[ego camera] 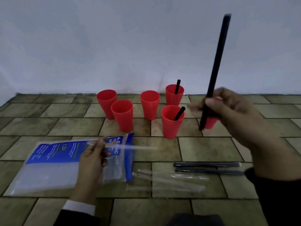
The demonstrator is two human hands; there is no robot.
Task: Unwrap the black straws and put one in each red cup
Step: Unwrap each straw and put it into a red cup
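1. Right hand [231,111] gripped a long black plastic straw [216,67], near upright, its lower end before a partly hidden red plastic cup [211,123].
2. Left hand [94,159] pinched an empty clear wrapper [130,147] over a blue-and-clear plastic bag [48,165].
3. Two wrapped black straws [206,167] lay near right on the tiled floor [203,149]; a pale wall [114,38] stood behind.
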